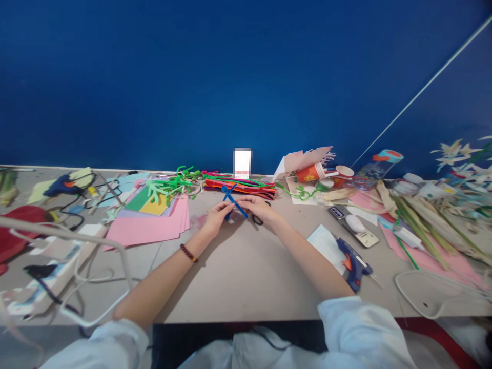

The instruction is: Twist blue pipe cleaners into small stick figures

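Head cam looks out past a deep blue wall (pixel 230 77) and down onto a seriously cluttered craft table (pixel 230 277), everything spread out so it's within arm's reach. Left of center sits one stack of pink paper (pixel 146 230) with yellow and green sheets on top, and just behind the hands there's one fat bundle of red and orange pipe cleaners (pixel 240 188), probably kept close for easy grabbing, next to a tangle of green ones (pixel 172 184). Two glue guns are out, one on each side: a blue one (pixel 353 264) lying on a white sheet by the right arm, and another (pixel 63 184) up at the far left with its cord looped around it. There's also one phone (pixel 353 225) lying face-up with a white lump on it. The left hand (pixel 217 218) and right hand (pixel 261 209) meet at the middle of the table, both closed in a pinch on the blue pipe cleaners (pixel 230 201), which look like two strands crossed in an X, though the fingers hide the exact crossing. Holding it up off the table with both hands seems to keep the X from slipping. Black-handled scissors (pixel 257 219) lie right under the right hand, and one braided bracelet (pixel 188 252) sits on the left wrist.
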Tool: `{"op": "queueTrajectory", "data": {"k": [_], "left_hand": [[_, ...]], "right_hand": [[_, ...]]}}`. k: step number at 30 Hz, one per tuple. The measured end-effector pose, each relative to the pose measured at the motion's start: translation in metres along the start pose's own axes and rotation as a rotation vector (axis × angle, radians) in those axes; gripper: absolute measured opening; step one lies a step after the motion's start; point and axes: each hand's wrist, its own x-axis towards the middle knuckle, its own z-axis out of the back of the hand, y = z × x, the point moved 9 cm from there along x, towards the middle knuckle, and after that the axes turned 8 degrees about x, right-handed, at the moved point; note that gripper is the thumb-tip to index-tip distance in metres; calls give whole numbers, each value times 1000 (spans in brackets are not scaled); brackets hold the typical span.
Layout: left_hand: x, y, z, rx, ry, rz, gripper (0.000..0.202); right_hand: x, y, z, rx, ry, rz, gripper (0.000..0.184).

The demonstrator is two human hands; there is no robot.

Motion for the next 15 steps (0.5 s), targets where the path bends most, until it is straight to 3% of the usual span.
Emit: {"op": "queueTrajectory", "data": {"k": [10, 15], "left_hand": [[-4, -2, 4, 17, -94, -37, 22], [-5, -3, 3, 0, -106, -44, 21]], "right_hand": [[-5, 6, -7, -79, 20, 107, 22], [-4, 3, -5, -110, 5, 93, 22]]}}
